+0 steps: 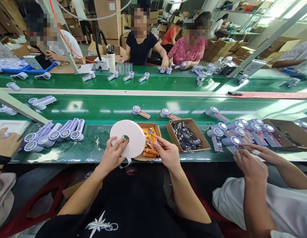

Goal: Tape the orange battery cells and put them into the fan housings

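Observation:
A flat white roll (134,134), seemingly of tape, is gripped by my left hand (112,154), whose fingers reach its centre hole. A loose strip hangs from its lower edge. My right hand (170,154) pinches an orange battery (152,138) with thin wires, close to the roll's right side. Under it, a cardboard box (145,159) holds several orange cells and is partly hidden by the roll. Just right stands another cardboard box (196,151) full of small black circuit boards (184,135).
Several lavender fan bodies (65,134) lie left on the green bench; more fan bodies (239,132) sit right. A co-worker's hands (252,160) work close on the right, another's hand (7,142) on the left. A green conveyor (106,109) runs beyond, with people across it.

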`<state>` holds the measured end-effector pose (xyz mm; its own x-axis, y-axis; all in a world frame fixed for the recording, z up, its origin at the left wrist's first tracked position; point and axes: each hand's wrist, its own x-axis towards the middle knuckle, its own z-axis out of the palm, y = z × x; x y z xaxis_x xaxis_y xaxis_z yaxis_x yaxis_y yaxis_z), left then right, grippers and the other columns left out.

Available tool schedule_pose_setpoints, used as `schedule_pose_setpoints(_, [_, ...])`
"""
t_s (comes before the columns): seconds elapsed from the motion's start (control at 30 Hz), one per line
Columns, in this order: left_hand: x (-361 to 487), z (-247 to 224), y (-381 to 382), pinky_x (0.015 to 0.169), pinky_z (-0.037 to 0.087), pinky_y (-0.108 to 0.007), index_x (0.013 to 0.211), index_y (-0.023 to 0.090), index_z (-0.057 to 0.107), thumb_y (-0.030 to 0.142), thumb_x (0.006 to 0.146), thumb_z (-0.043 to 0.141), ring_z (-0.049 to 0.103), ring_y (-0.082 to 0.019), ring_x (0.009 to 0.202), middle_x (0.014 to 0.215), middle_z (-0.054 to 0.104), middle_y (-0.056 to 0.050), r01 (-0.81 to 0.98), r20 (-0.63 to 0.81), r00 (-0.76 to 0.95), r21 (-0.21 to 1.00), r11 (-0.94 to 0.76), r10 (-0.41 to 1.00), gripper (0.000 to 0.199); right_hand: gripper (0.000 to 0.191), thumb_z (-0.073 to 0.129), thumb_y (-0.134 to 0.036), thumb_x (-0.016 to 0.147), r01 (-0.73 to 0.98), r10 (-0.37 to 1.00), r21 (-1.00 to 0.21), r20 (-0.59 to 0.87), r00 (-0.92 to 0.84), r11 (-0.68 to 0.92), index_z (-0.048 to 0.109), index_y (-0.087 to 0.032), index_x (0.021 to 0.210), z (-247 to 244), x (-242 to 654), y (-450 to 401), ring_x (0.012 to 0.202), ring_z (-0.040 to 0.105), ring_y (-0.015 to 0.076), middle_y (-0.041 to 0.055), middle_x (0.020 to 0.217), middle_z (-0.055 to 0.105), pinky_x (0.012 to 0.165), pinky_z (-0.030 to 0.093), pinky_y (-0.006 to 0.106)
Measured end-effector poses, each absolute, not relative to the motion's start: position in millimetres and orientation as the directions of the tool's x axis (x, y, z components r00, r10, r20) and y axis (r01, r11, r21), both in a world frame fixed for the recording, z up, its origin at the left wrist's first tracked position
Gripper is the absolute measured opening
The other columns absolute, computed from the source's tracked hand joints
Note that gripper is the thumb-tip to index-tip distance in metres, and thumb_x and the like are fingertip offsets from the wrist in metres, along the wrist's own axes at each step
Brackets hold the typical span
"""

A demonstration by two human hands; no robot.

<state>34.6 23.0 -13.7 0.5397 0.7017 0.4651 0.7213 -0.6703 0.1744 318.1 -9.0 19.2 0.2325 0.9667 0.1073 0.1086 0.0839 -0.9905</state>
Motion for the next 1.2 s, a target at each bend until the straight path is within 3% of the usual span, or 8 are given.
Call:
schedule_pose_setpoints(0.23, [39,-9,17,0.117,0.041,-0.052,0.149,0.029,0.061,0.016,0.087,0.068,0.049,-0.037,0.134,0.139,0.067,-0.007,0.75,0.432,0.533,0.156,-0.642,0.728,0.064,0.045,0.078,-0.052,0.088,0.258,0.976,-0.962,0.139,0.169,0.093,0.082,-0.022,0.12,18,314,-11,0.092,0.082,0.0315,0.006,0.099,0.085,0.088,0.07,0.049])
schedule_pose_setpoints(0.43, [44,4,21,0.118,0.036,-0.05,0.151,0.026,0.061,0.019,0.092,0.07,0.048,-0.034,0.124,0.136,0.07,-0.008,0.77,0.495,0.541,0.035,-0.637,0.68,0.06,0.048,0.093,-0.046,0.072,-0.016,0.995,-0.997,-0.073,-0.063,-0.075,0.082,-0.019,0.11,24,318,16,0.094,0.081,0.0274,0.0037,0.096,0.085,0.093,0.068,0.048])
schedule_pose_setpoints(0.53, [58,7,16,0.121,0.025,-0.06,0.147,0.025,0.066,0.036,0.09,0.078,0.049,-0.035,0.114,0.128,0.073,-0.011,0.835,0.585,0.427,0.038,-0.549,0.69,0.059,0.051,0.095,-0.048,0.068,-0.299,0.983,-0.954,-0.037,0.178,0.018,0.08,-0.021,0.108,18,289,16,0.098,0.08,0.024,0.0021,0.1,0.084,0.097,0.067,0.042])
schedule_pose_setpoints(0.63, [71,-3,-9,0.11,0.033,-0.056,0.143,0.019,0.068,0.055,0.082,0.085,0.049,-0.034,0.107,0.121,0.073,-0.015,0.857,0.611,0.327,0.131,-0.499,0.721,0.073,0.051,0.092,-0.055,0.072,-0.51,0.901,-0.842,-0.073,0.428,0.174,0.078,-0.021,0.108,8,264,6,0.1,0.08,0.0241,0.0052,0.108,0.083,0.092,0.068,0.038])
schedule_pose_setpoints(0.87, [61,-12,-25,0.105,0.037,-0.05,0.15,0.023,0.06,0.047,0.061,0.1,0.052,-0.035,0.113,0.13,0.07,-0.013,0.687,0.264,0.627,0.256,-0.68,0.733,0.1,0.039,0.09,-0.049,0.078,-0.484,0.757,-0.779,-0.02,0.654,0.398,0.074,-0.026,0.104,19,341,13,0.104,0.078,0.0166,0.0,0.111,0.082,0.099,0.064,0.034])
schedule_pose_setpoints(0.93, [64,1,3,0.113,0.033,-0.057,0.155,0.024,0.054,0.053,0.059,0.1,0.048,-0.041,0.128,0.143,0.063,-0.016,0.654,0.165,0.667,0.338,-0.677,0.726,0.11,0.043,0.091,-0.051,0.077,-0.468,0.827,-0.817,0.018,0.562,0.337,0.076,-0.025,0.107,19,344,10,0.099,0.079,0.0195,0.0035,0.11,0.083,0.097,0.064,0.038])
schedule_pose_setpoints(1.03, [74,22,39,0.121,0.03,-0.058,0.153,0.024,0.056,0.066,0.082,0.08,0.043,-0.04,0.14,0.15,0.059,-0.016,0.507,0.188,0.658,0.604,-0.614,0.729,0.087,0.046,0.089,-0.052,0.08,-0.41,0.989,-0.91,-0.003,0.15,0.059,0.08,-0.022,0.112,11,316,-12,0.089,0.081,0.0248,0.0086,0.102,0.084,0.088,0.067,0.042])
schedule_pose_setpoints(1.2, [87,41,42,0.107,0.049,-0.041,0.142,0.019,0.067,0.07,0.104,0.043,0.065,-0.027,0.119,0.135,0.07,-0.015,0.065,0.222,0.6,0.944,-0.324,0.768,0.068,0.049,0.085,-0.052,0.085,-0.286,0.968,-0.952,-0.037,-0.249,-0.11,0.079,-0.022,0.125,-2,285,-51,0.097,0.081,0.0289,0.0108,0.107,0.084,0.088,0.067,0.043])
